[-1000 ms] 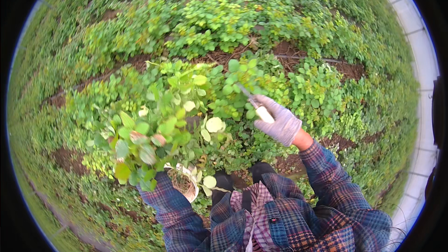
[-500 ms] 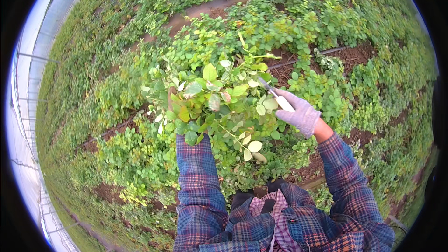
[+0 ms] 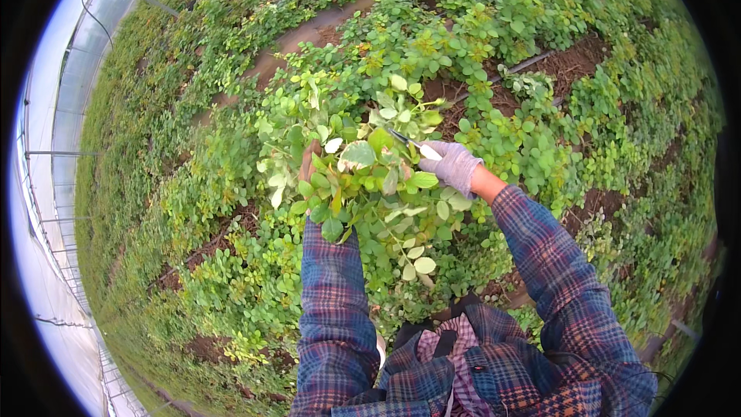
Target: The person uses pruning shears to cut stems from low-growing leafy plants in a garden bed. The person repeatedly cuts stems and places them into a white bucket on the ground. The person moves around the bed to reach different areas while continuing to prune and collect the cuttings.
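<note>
A bunch of cut leafy stems (image 3: 357,156), green with some pale and browned leaves, is gathered in front of me. My left hand (image 3: 310,161) is closed around it at the left side, mostly hidden by the leaves. My right hand (image 3: 454,164), in a pale grey-lilac glove, grips pruning shears (image 3: 429,152) with a white handle. Their dark blades point left into the foliage at the bunch's right edge. Leaves hide whether the blades touch a stem.
Rows of low leafy bushes (image 3: 208,255) surround me on all sides. Between them show brown soil strips (image 3: 309,33) and a thin grey pipe (image 3: 532,62) on the ground. A translucent greenhouse wall (image 3: 65,116) with metal bars curves along the left.
My right hand has moved left with the shears, bringing the blades closer over the bunch. The left hand and bunch have shifted slightly to the right in view.
</note>
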